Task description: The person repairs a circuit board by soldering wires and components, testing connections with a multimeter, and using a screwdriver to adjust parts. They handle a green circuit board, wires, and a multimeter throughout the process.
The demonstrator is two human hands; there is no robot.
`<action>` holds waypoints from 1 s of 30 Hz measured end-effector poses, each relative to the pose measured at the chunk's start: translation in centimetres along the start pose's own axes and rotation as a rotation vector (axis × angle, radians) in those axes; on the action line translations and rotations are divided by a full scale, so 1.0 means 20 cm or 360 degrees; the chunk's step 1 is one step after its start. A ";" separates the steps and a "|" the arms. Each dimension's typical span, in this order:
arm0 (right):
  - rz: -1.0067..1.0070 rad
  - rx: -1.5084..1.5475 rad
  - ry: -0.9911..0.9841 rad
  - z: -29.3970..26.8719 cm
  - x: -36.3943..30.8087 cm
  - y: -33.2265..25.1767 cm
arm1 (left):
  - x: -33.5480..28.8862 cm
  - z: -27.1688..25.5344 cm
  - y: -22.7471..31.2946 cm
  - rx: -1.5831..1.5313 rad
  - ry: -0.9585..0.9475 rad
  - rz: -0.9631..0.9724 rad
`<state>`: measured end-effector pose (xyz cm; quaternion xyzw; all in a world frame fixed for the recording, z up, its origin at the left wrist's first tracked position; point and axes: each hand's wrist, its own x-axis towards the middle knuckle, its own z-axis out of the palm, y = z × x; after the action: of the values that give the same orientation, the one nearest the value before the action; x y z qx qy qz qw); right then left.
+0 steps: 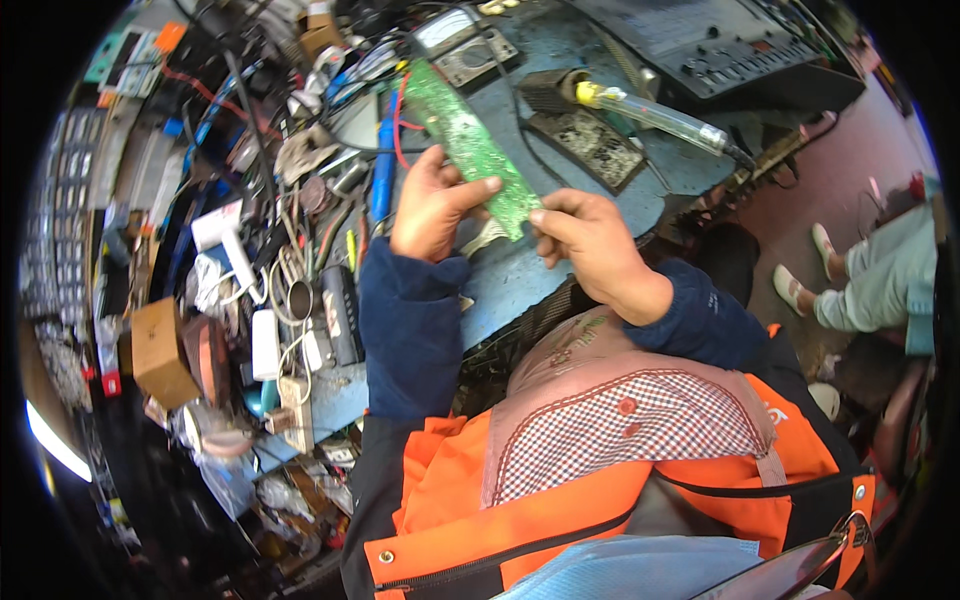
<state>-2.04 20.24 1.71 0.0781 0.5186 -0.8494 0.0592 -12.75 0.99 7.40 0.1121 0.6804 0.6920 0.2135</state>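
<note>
A long green circuit board [470, 140] is held up at a slant over the blue bench, its solder-dotted side facing me. My left hand [435, 205] grips the board's left edge, thumb lying across its face. At the near right corner, my right hand [590, 240] pinches the board between thumb and fingers. A red wire [400, 120] curves beside the board's far left edge. Just left of my left hand lies a blue, pen-like tool [383, 165]. Beyond my right hand rests a soldering iron [655, 118] with a clear handle, near a dark tray [590, 145] with a speckled surface.
An analog meter [470, 58] stands at the back, and a dark control panel with knobs [710, 50] at the back right. Tools, cables and a cardboard box [163, 352] crowd the left side. Another person's legs [880, 270] show at the right.
</note>
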 end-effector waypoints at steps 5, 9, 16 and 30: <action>0.0155 -0.0312 -0.0168 -0.03 -0.12 -0.10 | -0.02 0.00 -0.02 0.0054 -0.0070 -0.0195; 0.0065 -0.0626 -0.0330 -0.17 -0.18 -0.11 | -0.08 0.02 -0.12 0.0209 -0.0139 -0.0446; -0.0679 -0.0186 0.0214 -0.29 -0.12 -0.29 | -0.15 -0.04 -0.07 0.1431 0.0506 -0.0046; -0.1671 -0.0082 0.0215 -0.41 -0.26 -0.45 | 0.35 -1.02 -0.08 0.2432 0.1107 0.0090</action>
<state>2.03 31.70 6.89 -0.1391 0.5112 -0.7448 -0.4056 -27.74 -14.08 3.89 0.0232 0.9859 0.0409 -0.1605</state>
